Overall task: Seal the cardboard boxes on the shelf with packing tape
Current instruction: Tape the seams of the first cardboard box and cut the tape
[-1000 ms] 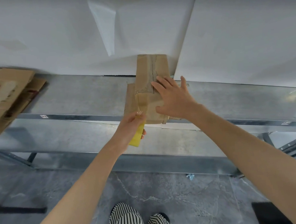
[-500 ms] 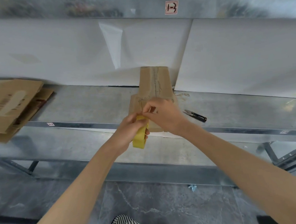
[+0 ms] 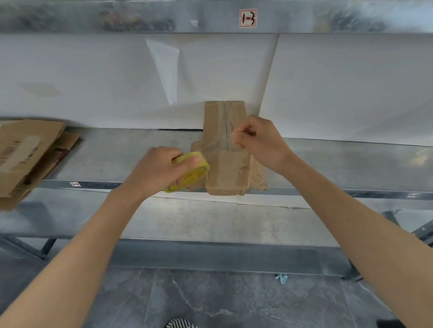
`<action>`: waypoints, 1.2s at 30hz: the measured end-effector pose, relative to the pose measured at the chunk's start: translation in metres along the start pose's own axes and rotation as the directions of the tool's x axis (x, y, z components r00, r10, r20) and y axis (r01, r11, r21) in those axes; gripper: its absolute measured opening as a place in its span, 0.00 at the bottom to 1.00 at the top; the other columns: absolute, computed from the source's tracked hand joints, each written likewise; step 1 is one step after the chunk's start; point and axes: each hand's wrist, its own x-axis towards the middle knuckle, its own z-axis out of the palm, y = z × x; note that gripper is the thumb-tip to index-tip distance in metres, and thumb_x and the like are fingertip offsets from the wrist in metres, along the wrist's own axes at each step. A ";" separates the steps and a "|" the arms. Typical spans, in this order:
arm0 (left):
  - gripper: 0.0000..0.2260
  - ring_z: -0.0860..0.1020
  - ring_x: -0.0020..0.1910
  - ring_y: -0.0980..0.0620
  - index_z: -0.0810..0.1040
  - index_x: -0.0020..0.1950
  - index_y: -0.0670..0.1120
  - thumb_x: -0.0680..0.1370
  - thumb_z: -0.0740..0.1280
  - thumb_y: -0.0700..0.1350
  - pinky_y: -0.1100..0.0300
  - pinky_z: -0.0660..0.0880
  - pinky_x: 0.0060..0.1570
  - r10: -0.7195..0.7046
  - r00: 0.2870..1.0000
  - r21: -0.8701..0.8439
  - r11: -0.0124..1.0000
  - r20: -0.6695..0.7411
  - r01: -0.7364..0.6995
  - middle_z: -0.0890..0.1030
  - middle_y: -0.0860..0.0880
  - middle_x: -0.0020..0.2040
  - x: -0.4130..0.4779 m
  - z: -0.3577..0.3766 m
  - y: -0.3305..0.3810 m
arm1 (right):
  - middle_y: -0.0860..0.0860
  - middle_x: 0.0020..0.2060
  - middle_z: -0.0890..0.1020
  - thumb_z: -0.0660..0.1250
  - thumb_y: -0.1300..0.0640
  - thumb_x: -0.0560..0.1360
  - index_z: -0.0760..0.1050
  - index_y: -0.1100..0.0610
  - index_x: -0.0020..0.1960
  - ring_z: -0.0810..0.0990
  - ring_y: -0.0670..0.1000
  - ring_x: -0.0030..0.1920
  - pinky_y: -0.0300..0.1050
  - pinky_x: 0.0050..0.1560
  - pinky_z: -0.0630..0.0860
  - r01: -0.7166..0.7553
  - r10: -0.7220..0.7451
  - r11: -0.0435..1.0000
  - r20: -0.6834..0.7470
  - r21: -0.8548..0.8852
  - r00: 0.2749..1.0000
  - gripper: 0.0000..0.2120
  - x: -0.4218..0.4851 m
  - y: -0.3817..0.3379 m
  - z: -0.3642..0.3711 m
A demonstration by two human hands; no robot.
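Right hand (image 3: 261, 145) fingertips (image 3: 237, 138) pinch shut, apparently on the clear tape end (image 3: 235, 142), faint here. The left hand (image 3: 155, 171) grips the yellow tape roll (image 3: 193, 170). The cardboard box (image 3: 226, 168) lies between them on the shelf (image 3: 129, 151), long axis running toward the wall, with the right hand nearer its seam. The beam label (image 3: 248, 18) reads "1-3".
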 end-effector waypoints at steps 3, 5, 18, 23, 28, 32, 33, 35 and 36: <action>0.26 0.75 0.33 0.52 0.75 0.37 0.37 0.70 0.62 0.62 0.58 0.70 0.38 -0.058 0.994 -0.147 0.987 0.091 0.071 0.81 0.42 0.34 -0.002 -0.001 0.001 | 0.51 0.34 0.78 0.63 0.67 0.74 0.71 0.55 0.37 0.75 0.41 0.32 0.33 0.38 0.73 -0.021 0.023 0.999 -0.043 0.045 0.999 0.10 0.001 0.005 -0.004; 0.23 0.71 0.30 0.56 0.74 0.35 0.39 0.69 0.61 0.60 0.62 0.66 0.35 -0.018 0.994 -0.141 0.990 0.104 0.032 0.78 0.43 0.31 -0.003 -0.001 0.001 | 0.49 0.33 0.77 0.63 0.66 0.74 0.72 0.55 0.37 0.74 0.39 0.31 0.31 0.37 0.72 -0.030 0.033 0.998 -0.051 0.048 0.998 0.09 0.000 0.008 -0.008; 0.16 0.72 0.24 0.61 0.75 0.31 0.44 0.77 0.67 0.49 0.63 0.67 0.30 0.002 1.000 -0.102 0.995 0.017 0.000 0.77 0.50 0.25 0.008 -0.007 -0.011 | 0.48 0.34 0.79 0.62 0.65 0.75 0.72 0.56 0.40 0.77 0.41 0.32 0.44 0.47 0.78 -0.159 0.172 0.983 -0.176 0.087 0.969 0.07 0.002 0.042 -0.029; 0.20 0.72 0.24 0.60 0.73 0.29 0.43 0.75 0.68 0.55 0.60 0.68 0.32 0.076 0.995 -0.005 0.997 -0.071 -0.076 0.78 0.49 0.24 0.025 -0.006 -0.014 | 0.48 0.35 0.79 0.62 0.65 0.75 0.72 0.55 0.39 0.78 0.40 0.32 0.45 0.47 0.78 -0.163 0.194 0.976 -0.233 0.145 0.953 0.08 -0.001 0.054 -0.029; 0.28 0.73 0.31 0.51 0.72 0.31 0.44 0.68 0.56 0.70 0.58 0.63 0.32 0.098 0.992 0.374 0.926 -0.081 -0.060 0.74 0.49 0.27 0.034 -0.009 -0.018 | 0.49 0.34 0.79 0.62 0.67 0.74 0.72 0.56 0.38 0.77 0.39 0.31 0.35 0.38 0.76 -0.171 0.225 0.963 -0.269 0.209 0.936 0.09 -0.005 0.063 -0.036; 0.33 0.73 0.32 0.53 0.76 0.33 0.45 0.67 0.51 0.73 0.60 0.61 0.30 0.154 0.979 0.419 0.904 -0.133 -0.085 0.75 0.49 0.28 0.042 -0.015 -0.024 | 0.50 0.35 0.79 0.61 0.67 0.75 0.72 0.57 0.40 0.77 0.43 0.34 0.36 0.39 0.76 -0.186 0.243 0.957 -0.262 0.222 0.934 0.08 -0.007 0.070 -0.034; 0.31 0.73 0.31 0.53 0.75 0.32 0.45 0.69 0.52 0.72 0.61 0.61 0.30 0.170 0.973 0.416 0.905 -0.157 -0.091 0.74 0.49 0.28 0.044 -0.015 -0.024 | 0.50 0.35 0.79 0.61 0.67 0.75 0.72 0.57 0.40 0.77 0.43 0.34 0.37 0.40 0.76 -0.189 0.249 0.955 -0.267 0.231 0.931 0.08 -0.006 0.070 -0.033; 0.27 0.72 0.30 0.53 0.75 0.31 0.46 0.74 0.56 0.68 0.61 0.60 0.30 0.194 0.964 0.430 0.897 -0.180 -0.101 0.74 0.51 0.27 0.047 -0.013 -0.025 | 0.50 0.35 0.78 0.61 0.67 0.75 0.72 0.57 0.40 0.77 0.43 0.34 0.37 0.40 0.76 -0.194 0.258 0.951 -0.271 0.242 0.927 0.08 -0.003 0.071 -0.034; 0.24 0.72 0.31 0.52 0.74 0.31 0.48 0.76 0.58 0.65 0.61 0.60 0.30 0.199 0.963 0.438 0.893 -0.182 -0.102 0.73 0.52 0.27 0.049 -0.012 -0.026 | 0.50 0.35 0.78 0.61 0.67 0.75 0.72 0.57 0.40 0.77 0.43 0.34 0.36 0.40 0.76 -0.196 0.259 0.951 -0.269 0.240 0.928 0.08 -0.003 0.072 -0.035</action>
